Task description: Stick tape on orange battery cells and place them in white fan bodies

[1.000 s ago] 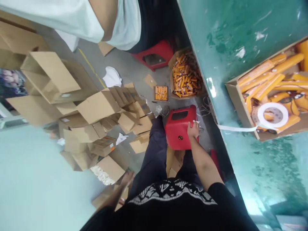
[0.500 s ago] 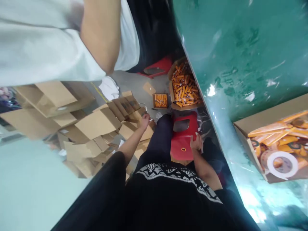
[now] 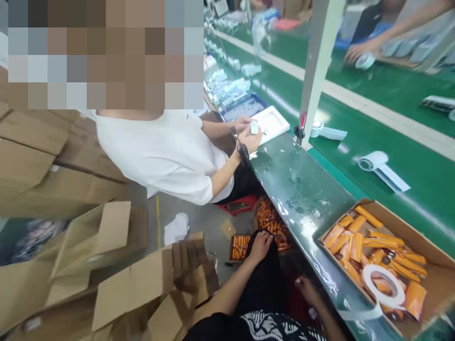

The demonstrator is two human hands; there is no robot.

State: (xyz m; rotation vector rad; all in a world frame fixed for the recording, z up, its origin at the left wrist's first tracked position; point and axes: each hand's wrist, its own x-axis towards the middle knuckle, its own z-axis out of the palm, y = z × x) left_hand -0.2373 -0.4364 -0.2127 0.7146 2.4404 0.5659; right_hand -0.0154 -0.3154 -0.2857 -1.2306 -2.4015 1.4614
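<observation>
My left hand [image 3: 262,244] lies on my raised knee [image 3: 265,270], its fingers draped over the dark trouser cloth with nothing in them. Down beside the bench edge, my right hand [image 3: 306,288] is blurred and partly in shadow over a red stool [image 3: 294,296]. A small white spot shows at its fingertips; whether it grips anything is unclear. Just beyond my knee stands a large carton of orange-wrapped pieces [image 3: 266,218], with a smaller box of them [image 3: 240,247] to its left. On the bench, an open carton [image 3: 437,270] holds more orange packs and a white tape roll [image 3: 384,285].
A co-worker in a white shirt [image 3: 159,156] sits ahead, handling a small pale item over a white tray [image 3: 279,121]. Brown cartons [image 3: 131,279] crowd the left floor. The green conveyor [image 3: 419,156] carries pale rolled pieces, past a metal post [image 3: 318,71]. Another person's hand [image 3: 362,51] is across it.
My view has tilted up, bringing the co-worker and conveyor into sight. My left hand has moved from beside the cartons onto my knee. My right hand remains low near the red stool.
</observation>
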